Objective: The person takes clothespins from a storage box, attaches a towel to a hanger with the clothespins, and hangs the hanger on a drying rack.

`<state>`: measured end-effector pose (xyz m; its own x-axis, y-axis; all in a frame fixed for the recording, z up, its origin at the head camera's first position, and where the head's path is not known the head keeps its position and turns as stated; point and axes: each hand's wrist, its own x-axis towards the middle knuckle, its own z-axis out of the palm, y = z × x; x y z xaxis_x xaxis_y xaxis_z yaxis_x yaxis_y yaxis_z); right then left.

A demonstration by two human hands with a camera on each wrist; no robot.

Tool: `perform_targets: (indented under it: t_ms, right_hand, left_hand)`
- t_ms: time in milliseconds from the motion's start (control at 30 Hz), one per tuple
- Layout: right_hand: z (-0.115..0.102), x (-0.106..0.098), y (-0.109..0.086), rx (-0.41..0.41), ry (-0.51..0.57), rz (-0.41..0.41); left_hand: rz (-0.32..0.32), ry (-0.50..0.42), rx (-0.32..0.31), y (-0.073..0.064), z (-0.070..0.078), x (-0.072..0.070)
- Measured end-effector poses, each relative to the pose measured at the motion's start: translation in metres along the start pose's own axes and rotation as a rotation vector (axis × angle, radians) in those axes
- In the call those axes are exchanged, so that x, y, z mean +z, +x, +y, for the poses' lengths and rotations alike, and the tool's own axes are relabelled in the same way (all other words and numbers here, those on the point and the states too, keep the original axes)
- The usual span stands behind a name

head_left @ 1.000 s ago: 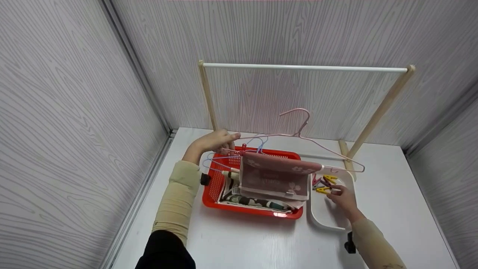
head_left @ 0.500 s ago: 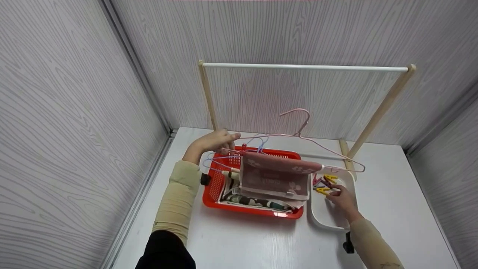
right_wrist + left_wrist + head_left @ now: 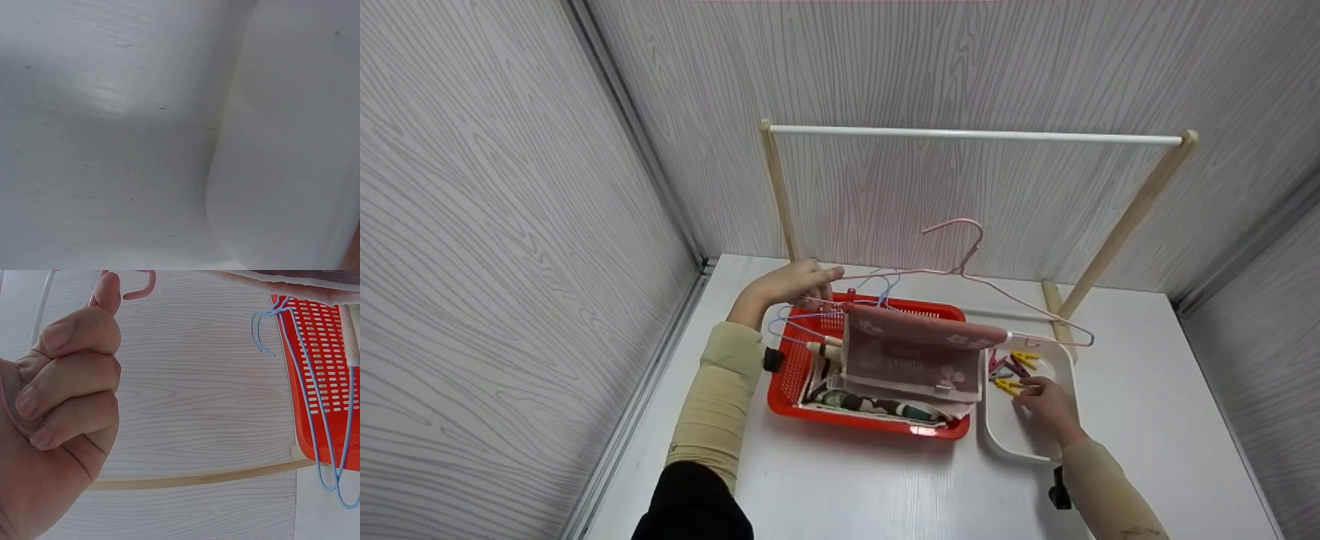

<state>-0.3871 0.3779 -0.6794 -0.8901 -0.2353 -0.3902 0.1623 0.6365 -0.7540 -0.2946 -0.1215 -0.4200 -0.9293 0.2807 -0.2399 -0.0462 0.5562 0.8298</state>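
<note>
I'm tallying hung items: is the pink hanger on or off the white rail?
Off: the left hand grips the pink hanger, and in the head view its hook is clear of the white rail.

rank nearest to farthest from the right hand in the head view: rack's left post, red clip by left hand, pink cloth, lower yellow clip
1. Lower yellow clip, just left of the right hand.
2. Pink cloth, left of that clip.
3. Red clip, at the cloth's left end.
4. Rack's left post, farther left.
</note>
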Motion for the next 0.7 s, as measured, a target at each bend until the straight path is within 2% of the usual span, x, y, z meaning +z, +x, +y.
perform_targets:
  t_ms: [433, 700]
  right_hand:
    - [-0.0045, 0.0024, 0.0008, 0.058, -0.017, 0.005]
    - [-0.0074, 0.0037, -0.0036, 0.045, -0.019, 0.001]
  left_hand:
    - [0.004, -0.01, -0.004, -0.0001, 0.0002, 0.0005]
    - [-0.003, -0.009, -0.005, -0.001, -0.0014, -0.0002]
